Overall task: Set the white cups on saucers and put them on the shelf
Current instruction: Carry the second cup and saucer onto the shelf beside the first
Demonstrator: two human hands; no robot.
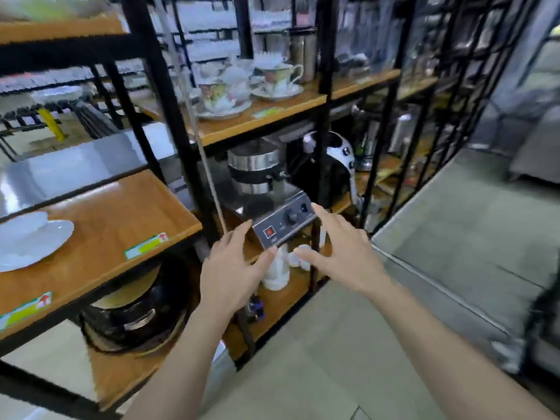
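Note:
White cups (277, 272) stand stacked on a low wooden shelf (285, 301), partly hidden behind my hands. More small white pieces (300, 257) sit just to their right. My left hand (233, 271) hovers above and to the left of the cups, fingers spread and holding nothing. My right hand (342, 250) hovers to their right, also spread and holding nothing. A white plate (30, 241) lies on the wooden shelf (121, 219) at the left. Flowered cups on saucers (224, 100) stand on a higher shelf (257, 119).
A metal appliance with knobs and a red switch (283, 222) juts out right above the cups. Black shelf posts (169, 95) frame each bay. A black round pan (133, 316) lies low on the left. Grey floor (394, 328) spreads to the right.

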